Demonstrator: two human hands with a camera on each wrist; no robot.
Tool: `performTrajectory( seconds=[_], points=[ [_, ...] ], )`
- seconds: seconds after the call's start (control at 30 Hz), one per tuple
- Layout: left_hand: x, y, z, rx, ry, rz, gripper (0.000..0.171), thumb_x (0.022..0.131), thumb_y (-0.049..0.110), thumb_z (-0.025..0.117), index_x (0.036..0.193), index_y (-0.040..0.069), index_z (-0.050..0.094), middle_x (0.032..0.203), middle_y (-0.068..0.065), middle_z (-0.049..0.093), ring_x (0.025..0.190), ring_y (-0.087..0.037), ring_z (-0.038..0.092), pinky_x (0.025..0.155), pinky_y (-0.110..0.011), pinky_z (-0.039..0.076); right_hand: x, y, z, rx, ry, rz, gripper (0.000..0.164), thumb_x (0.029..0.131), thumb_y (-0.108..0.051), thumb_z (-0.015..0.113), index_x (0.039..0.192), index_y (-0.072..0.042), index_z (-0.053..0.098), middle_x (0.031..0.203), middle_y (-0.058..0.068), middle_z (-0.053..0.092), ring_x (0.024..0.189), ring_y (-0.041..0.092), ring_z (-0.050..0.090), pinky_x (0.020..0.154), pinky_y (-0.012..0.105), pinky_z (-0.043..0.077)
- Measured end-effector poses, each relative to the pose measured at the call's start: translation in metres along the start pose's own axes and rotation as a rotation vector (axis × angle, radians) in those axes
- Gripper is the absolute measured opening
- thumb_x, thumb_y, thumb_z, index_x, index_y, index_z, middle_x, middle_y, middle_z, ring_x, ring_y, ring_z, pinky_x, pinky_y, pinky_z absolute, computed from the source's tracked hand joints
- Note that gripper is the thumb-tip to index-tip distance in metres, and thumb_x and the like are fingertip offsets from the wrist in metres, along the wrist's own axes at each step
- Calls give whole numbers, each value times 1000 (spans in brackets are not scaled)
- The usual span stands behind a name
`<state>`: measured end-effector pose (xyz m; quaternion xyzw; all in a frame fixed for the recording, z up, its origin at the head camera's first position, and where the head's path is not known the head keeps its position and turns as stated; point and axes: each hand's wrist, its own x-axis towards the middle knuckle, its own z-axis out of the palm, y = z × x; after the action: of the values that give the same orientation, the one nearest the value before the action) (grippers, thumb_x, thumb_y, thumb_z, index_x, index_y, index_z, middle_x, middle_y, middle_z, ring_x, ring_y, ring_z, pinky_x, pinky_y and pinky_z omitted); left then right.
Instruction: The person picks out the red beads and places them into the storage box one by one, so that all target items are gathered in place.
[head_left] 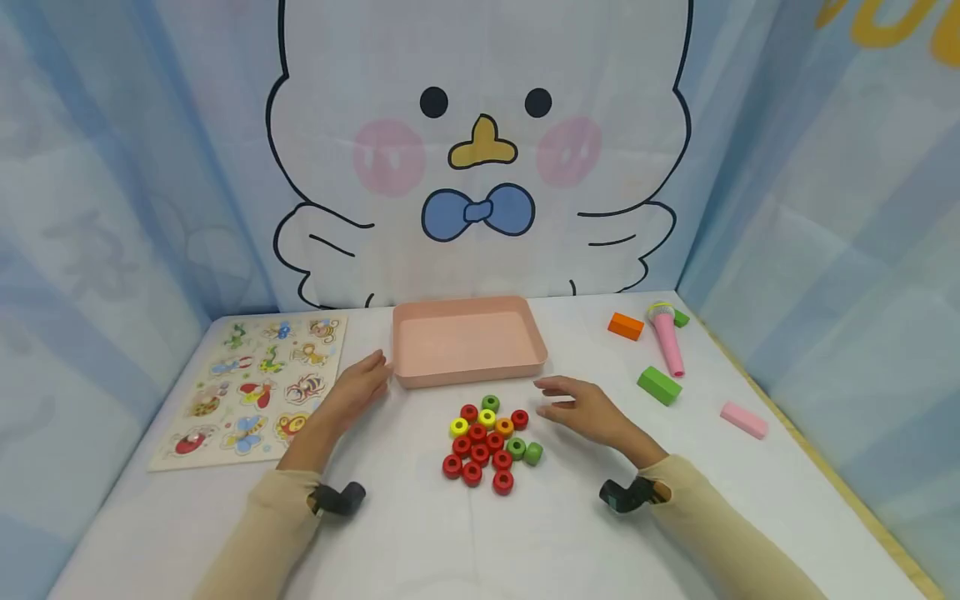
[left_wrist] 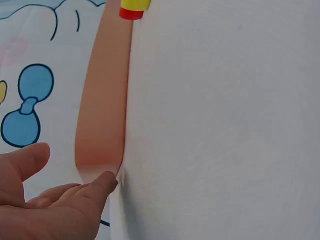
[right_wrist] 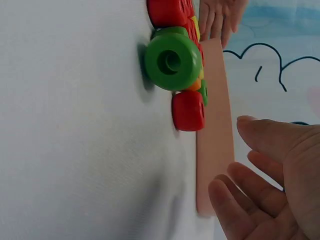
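Note:
A shallow pink tray (head_left: pixel 471 377) lies toward the back of the white table. At its left end is my left hand (head_left: pixel 358 387), fingers extended; in the left wrist view the fingertips of that hand (left_wrist: pixel 65 200) come right up to the tray's corner (left_wrist: pixel 102 125). My right hand (head_left: pixel 588 410) hovers near the tray's front right corner, fingers loosely bent and holding nothing. Nearest to it is a red bead (head_left: pixel 519 419) at the edge of a cluster of red, yellow, orange and green beads (head_left: pixel 480 453). A green bead (right_wrist: pixel 172 61) faces the right wrist camera.
On the left lies a wooden insect puzzle board (head_left: pixel 255 392). Over on the right are a pink toy microphone (head_left: pixel 667 340), an orange block (head_left: pixel 626 326), a green block (head_left: pixel 659 386) and a pink block (head_left: pixel 744 420). Printed curtains (head_left: pixel 480 250) stand behind the table.

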<state>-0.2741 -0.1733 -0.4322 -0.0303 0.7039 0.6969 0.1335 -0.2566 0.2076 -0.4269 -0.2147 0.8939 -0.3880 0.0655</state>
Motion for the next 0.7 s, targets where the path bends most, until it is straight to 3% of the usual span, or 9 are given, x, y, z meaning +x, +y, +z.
performTrajectory(
  seconds=[0.13, 0.23, 0.37, 0.5, 0.7],
  points=[
    [3, -14, 2, -182, -10, 21, 60, 105, 9, 41, 155, -3, 9, 162, -20, 9, 146, -30, 19, 118, -35, 24, 4, 4, 7, 38, -72, 4, 49, 91, -21, 73, 135, -5, 58, 132, 12, 59, 121, 30, 56, 98, 42, 51],
    [5, -22, 4, -249, 18, 34, 58, 104, 5, 44, 154, -5, 16, 160, -21, 17, 144, -29, 24, 116, -34, 28, 7, 4, 12, 33, -118, -17, 48, 89, -19, 74, 133, -5, 59, 130, 11, 61, 119, 30, 57, 99, 44, 51],
    [5, -31, 5, -289, 90, 45, 54, 100, 0, 50, 150, -7, 28, 155, -22, 29, 140, -28, 34, 112, -31, 35, 12, 3, 20, 22, -156, -25, 45, 88, -20, 75, 129, -7, 63, 123, 5, 64, 113, 24, 60, 96, 41, 53],
    [7, -37, 6, -327, 126, 64, 51, 99, -1, 53, 147, -7, 36, 152, -22, 35, 137, -29, 39, 109, -30, 40, 17, 4, 29, 7, -136, -23, 35, 88, -21, 76, 121, -11, 68, 113, -2, 66, 106, 19, 60, 94, 40, 54],
    [13, -35, 7, -298, 184, 61, 49, 97, 0, 57, 143, -6, 43, 149, -21, 41, 133, -29, 45, 103, -28, 46, 22, 8, 32, -22, -104, -54, 28, 88, -21, 76, 114, -13, 71, 106, -6, 68, 104, 18, 61, 93, 43, 54]
  ],
)
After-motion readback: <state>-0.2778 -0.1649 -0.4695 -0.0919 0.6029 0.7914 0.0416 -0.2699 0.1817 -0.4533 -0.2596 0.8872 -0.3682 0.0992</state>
